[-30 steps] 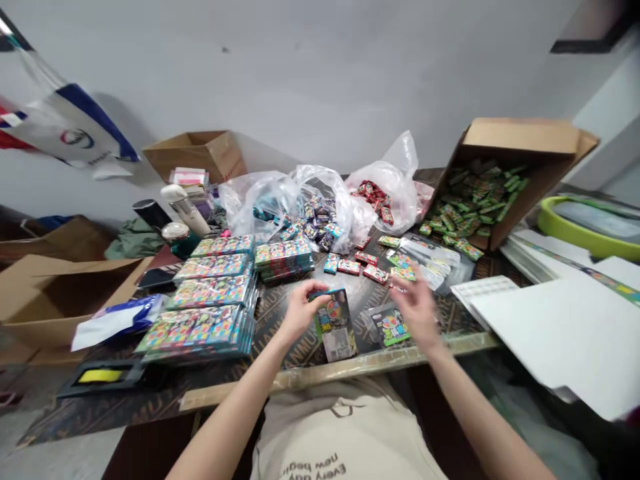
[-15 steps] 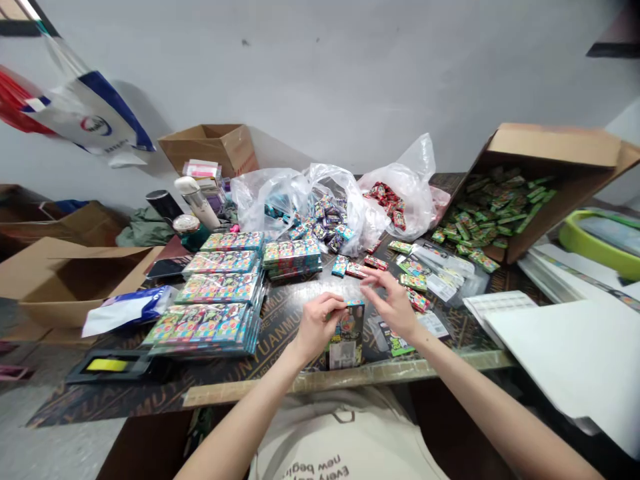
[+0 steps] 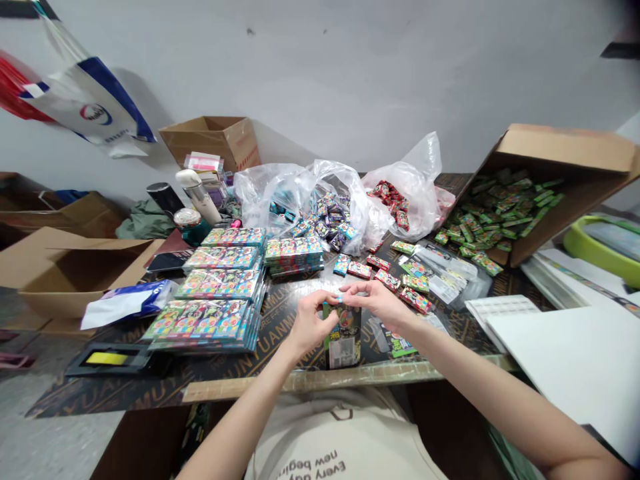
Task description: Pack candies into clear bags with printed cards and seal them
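Note:
A dark printed flat packet [image 3: 344,337] with a pale label stands nearly upright at the front of the table. My left hand [image 3: 311,321] is curled at its upper left, with the fingertips closed on the top edge. From the right, my right hand [image 3: 383,303] pinches the same top edge, its fingertips touching those of the left. A bit of light blue shows between the fingers; the exact grip is partly hidden. Just beyond lie several small candy boxes: a blue one [image 3: 342,264], red ones [image 3: 359,269] and green ones [image 3: 415,283].
Stacks of wrapped multi-packs [image 3: 200,313] stand left, with a shorter stack [image 3: 293,255] behind. Plastic bags [image 3: 415,177] of small boxes line the back. A tilted carton [image 3: 560,148] of green boxes is at right. A tape-covered edge [image 3: 350,379] runs along the front.
My right hand has come down and left onto the packet's top edge, its fingers closing beside my left fingertips. My left hand has shifted slightly, and its thumb is now lower.

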### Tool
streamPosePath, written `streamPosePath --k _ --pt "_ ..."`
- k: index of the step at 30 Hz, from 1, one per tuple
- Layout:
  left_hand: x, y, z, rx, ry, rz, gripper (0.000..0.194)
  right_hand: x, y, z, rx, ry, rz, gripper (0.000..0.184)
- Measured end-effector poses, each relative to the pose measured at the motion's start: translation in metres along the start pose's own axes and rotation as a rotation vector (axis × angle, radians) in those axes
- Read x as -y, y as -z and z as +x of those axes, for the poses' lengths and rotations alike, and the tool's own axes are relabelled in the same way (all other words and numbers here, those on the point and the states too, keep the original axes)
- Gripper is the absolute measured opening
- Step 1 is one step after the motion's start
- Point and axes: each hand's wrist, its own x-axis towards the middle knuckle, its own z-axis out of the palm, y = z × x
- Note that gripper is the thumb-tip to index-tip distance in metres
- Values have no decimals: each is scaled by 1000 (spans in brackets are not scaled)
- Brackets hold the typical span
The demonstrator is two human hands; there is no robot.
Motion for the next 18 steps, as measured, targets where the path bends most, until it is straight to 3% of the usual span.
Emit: streamPosePath --k 9,13,16,18 --pt "-6 -10 0 -134 58 -6 12 -10 -2 11 7 36 11 23" --pt "-3 -15 -6 -150 120 -15 11 -23 -14 11 -122 33 188 26" --pt "6 -25 -17 -124 210 -138 28 -29 -16 12 -196 -46 316 38" --pt "11 -29 -22 -35 251 -247 32 -33 -2 13 -254 -62 281 33"
